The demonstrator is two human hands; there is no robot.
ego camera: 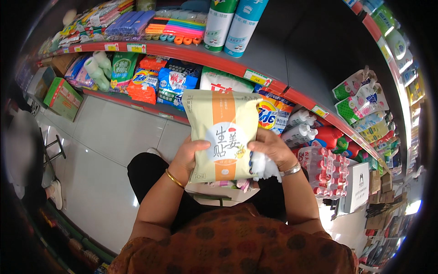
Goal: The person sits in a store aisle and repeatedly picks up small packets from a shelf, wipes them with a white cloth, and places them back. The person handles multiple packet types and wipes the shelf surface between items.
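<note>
Between my two hands I hold a pale yellow plastic pouch [202,123] with an orange stripe and printed writing, its front facing up at me. My left hand [187,154] grips its left edge, thumb on the front. My right hand [273,147] grips the right edge, thumb also on the front. A crumpled white cloth or tissue [265,167] hangs from my right hand beside the pouch. Behind the pouch's upper end are a white detergent bag [222,80] and a Tide bag [272,114] on the lower shelf. The fingers behind the pouch are hidden.
A red-edged shelf [205,58] curves across in front, carrying two spray cans [239,30]. Shrink-wrapped bottles [323,169] and a white box [357,186] stand at the right. A green box [63,99] lies on the tiled floor [106,133]. Another person's shoe [55,194] shows at left.
</note>
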